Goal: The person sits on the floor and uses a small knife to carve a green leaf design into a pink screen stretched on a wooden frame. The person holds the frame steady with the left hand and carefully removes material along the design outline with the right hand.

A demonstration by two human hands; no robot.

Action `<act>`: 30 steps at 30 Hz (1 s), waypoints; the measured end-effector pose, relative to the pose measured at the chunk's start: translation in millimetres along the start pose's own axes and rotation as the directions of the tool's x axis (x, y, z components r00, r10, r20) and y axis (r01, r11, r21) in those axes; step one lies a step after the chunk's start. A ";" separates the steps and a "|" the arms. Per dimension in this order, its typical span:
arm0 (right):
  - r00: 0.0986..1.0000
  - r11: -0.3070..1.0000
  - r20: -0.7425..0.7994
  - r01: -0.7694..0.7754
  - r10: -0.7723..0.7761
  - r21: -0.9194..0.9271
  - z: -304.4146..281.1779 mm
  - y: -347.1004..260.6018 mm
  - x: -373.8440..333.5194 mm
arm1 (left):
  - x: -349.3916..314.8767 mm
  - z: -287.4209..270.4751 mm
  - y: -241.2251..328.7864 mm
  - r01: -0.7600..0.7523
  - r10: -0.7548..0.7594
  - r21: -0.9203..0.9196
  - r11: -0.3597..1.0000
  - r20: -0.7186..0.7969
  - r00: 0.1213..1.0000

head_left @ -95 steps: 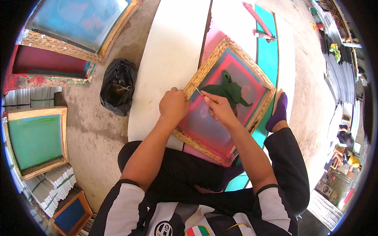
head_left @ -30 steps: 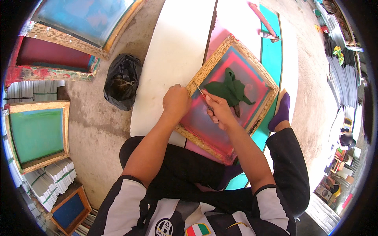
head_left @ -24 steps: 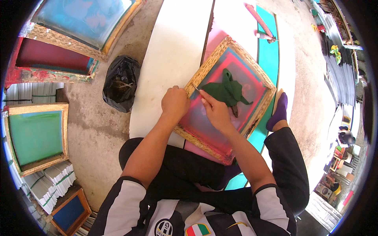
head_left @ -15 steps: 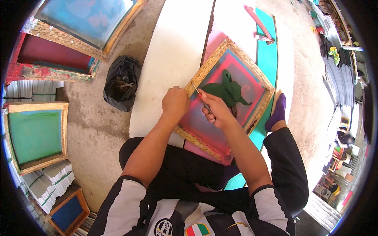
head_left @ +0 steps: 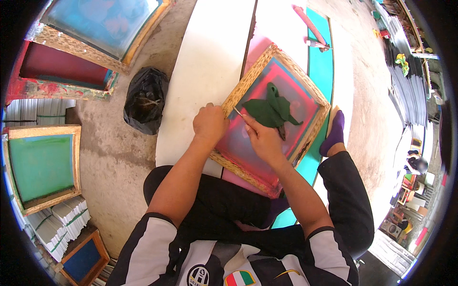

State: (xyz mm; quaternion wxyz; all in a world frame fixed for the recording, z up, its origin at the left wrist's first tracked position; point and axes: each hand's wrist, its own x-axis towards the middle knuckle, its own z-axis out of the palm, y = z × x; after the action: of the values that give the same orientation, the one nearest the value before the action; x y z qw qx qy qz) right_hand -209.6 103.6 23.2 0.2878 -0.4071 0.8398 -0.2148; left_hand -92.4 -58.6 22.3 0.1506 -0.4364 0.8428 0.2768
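Across my lap and the boards lies a screen-printing frame, its wood pale and mottled, its mesh stained pink and blue. My left hand is closed round the frame's left edge. In the closed fingers of my right hand is a thin metal-tipped tool, probably a screwdriver; its tip points at the inner edge of the wood near my left hand. Its handle, red and black in the earlier frame, is now hidden by my fingers. A crumpled dark green cloth rests on the mesh beyond my right hand.
Long white, pink and turquoise boards lie beneath the frame. A reddish rod and a small white tube are at the far right. A black plastic bag sits on the concrete floor at left, near more frames and stacked sheets.
My right hand has turned over, so its back now faces up and covers the tool's handle. The tool's tip has moved slightly down. My left hand keeps its hold on the frame.
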 end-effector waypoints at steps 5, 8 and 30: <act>0.998 0.998 -0.039 0.043 -0.045 -0.047 6.2 3.1 1.6 | 1.7 -3.8 -2.0 0.034 -0.032 -0.044 0.998 0.053 0.998; 0.997 0.993 -0.052 0.060 -0.065 -0.098 6.5 2.5 5.0 | 4.0 0.6 -4.7 0.032 -0.030 -0.061 0.998 0.035 0.999; 1.000 0.997 0.005 -0.014 0.014 -0.071 14.0 0.2 15.0 | 9.9 23.2 -15.9 -0.129 0.105 -0.107 0.986 -0.207 0.973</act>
State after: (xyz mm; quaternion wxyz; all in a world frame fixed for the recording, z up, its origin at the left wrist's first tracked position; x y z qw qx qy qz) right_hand -208.1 89.8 8.1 0.2768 -0.4116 0.8491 -0.1817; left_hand -84.8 -58.7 -6.5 0.0217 -0.4197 0.8599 0.2896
